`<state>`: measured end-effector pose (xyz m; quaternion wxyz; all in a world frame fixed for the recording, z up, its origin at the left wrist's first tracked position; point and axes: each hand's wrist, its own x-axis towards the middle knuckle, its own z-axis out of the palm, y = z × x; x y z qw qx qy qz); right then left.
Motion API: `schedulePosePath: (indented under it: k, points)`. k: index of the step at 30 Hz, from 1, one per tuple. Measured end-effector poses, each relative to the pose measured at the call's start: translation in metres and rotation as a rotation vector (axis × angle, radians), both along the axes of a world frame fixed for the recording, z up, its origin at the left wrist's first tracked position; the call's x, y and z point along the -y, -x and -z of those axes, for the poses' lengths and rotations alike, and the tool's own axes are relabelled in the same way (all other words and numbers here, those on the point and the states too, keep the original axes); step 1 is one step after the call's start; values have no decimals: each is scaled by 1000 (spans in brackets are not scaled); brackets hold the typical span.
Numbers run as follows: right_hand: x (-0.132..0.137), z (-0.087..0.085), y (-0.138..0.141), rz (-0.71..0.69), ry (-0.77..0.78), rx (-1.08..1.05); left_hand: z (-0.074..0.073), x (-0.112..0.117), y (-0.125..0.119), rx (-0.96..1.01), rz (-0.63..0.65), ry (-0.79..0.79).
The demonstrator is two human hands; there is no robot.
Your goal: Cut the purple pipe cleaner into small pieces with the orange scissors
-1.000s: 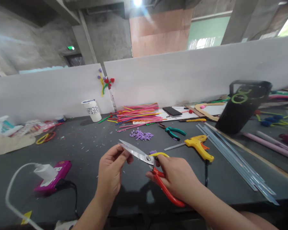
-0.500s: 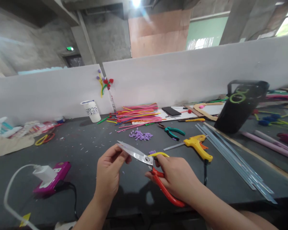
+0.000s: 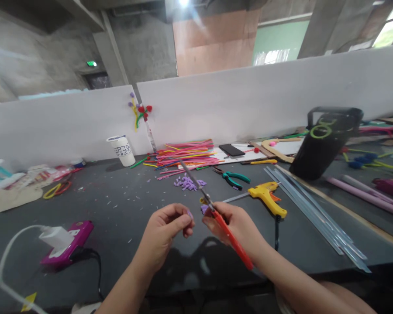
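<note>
My right hand (image 3: 239, 229) grips red and yellow-handled scissors (image 3: 231, 237), whose closed blades (image 3: 193, 179) point up and away from me. My left hand (image 3: 168, 233) is curled beside it, fingertips pinched on a small purple piece (image 3: 190, 213). Another small purple bit (image 3: 204, 209) sits by my right thumb. Both hands hover over the dark grey table (image 3: 124, 209). A pile of cut purple bits (image 3: 187, 182) lies on the table just beyond the blades.
Behind the pile are coloured pipe cleaners (image 3: 186, 156), green-handled pliers (image 3: 234, 178), a yellow glue gun (image 3: 267, 198) and clear glue sticks (image 3: 314, 213). A black bin (image 3: 324, 144) stands right. A paper cup (image 3: 121, 150), a magenta power strip (image 3: 68, 244) and a second pair of scissors (image 3: 54, 190) lie left.
The scissors have swung from lying sideways across my hands to pointing away from me. My left hand has let go of the blade tip and dropped, now pinching a purple piece.
</note>
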<state>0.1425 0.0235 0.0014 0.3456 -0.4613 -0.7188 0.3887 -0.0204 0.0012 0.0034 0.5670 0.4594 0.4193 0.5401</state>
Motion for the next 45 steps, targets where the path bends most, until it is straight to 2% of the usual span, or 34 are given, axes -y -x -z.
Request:
schedulePosePath:
  k: [3,6,9,14,18,23,30,41,45]
  points:
    - [-1,-6,1,-70,213,-180,2,1,-6,-87,133,56]
    - [-2,-8,1,-150,248,-216,3,1,-10,-176,167,72]
    - [-2,-5,0,-165,237,-176,3,1,-11,-266,188,42]
    - [-3,2,3,-58,99,-144,5,3,-12,-511,53,-148]
    - [-4,4,7,-3,108,-158,9,3,-16,-708,-41,-327]
    - [-6,2,8,64,144,-166,10,1,-15,-953,-35,-354]
    - [-6,4,9,75,84,-132,8,2,-15,-860,-123,-360]
    - [-7,9,11,81,27,-76,8,3,-19,-805,-130,-384]
    - [-7,8,9,57,-9,-78,7,3,-18,-714,-138,-329]
